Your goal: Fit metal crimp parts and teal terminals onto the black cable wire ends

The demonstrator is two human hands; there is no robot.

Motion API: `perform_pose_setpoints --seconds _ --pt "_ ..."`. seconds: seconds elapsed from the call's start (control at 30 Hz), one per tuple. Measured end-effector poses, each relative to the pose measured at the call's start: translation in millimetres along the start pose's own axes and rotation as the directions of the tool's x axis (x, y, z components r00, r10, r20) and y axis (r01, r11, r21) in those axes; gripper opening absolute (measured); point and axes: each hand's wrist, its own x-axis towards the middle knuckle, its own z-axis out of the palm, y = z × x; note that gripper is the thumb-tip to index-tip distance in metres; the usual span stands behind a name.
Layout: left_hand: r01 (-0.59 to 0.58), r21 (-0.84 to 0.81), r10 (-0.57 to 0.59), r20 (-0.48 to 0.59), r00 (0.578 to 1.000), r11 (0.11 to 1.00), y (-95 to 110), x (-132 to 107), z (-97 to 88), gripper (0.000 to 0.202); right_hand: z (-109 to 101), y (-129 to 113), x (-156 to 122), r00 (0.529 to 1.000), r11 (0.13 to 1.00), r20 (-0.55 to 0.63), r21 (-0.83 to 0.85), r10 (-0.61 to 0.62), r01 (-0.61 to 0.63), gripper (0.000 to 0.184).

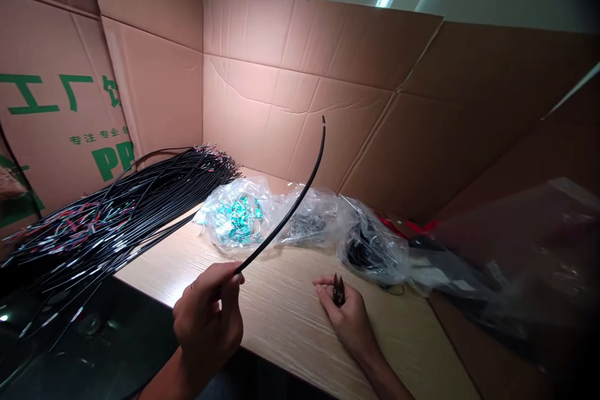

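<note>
Left hand (pixel 206 319): your fingers closed around black cable (pixel 285 206).
Right hand (pixel 347 319): your fingers closed around small pliers (pixel 339 290).
Carton (pixel 56 137) print: green "工厂", "PP".

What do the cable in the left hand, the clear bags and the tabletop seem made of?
The black cable looks like glossy plastic sheathing: it bends in a smooth arc and shines along its length. The clear bags look like thin polyethylene film, crinkled and shiny. The tabletop looks like pale wood-grain laminate with a smooth sheen, though real veneer is possible.
</note>
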Motion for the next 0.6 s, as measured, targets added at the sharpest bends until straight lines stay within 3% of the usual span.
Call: perform_pose_setpoints --seconds 0.1,0.23,0.4,0.6 --pt "-0.045 0.016 0.044 0.008 0.999 0.999 3 -3 1.2 0.028 0 -7 -2 0.993 0.992 0.047 0.059 0.113 -0.115 0.113" --pt "-0.107 0.007 0.106 0.068 0.992 0.994 6 -15 -0.9 0.026 -15 -30 7 0.973 0.918 0.172 0.339 0.156 -0.208 0.138" --pt "-0.267 0.027 0.258 0.177 0.95 0.963 10 -26 -6.3 0.028 -49 -79 30 0.971 0.779 0.239 0.613 -0.019 -0.136 0.13" --pt "-0.312 -0.079 0.319 0.362 0.876 0.947 13 -35 -17.6 0.032 -70 -129 53 0.984 0.73 0.153 0.683 -0.091 -0.039 0.108"
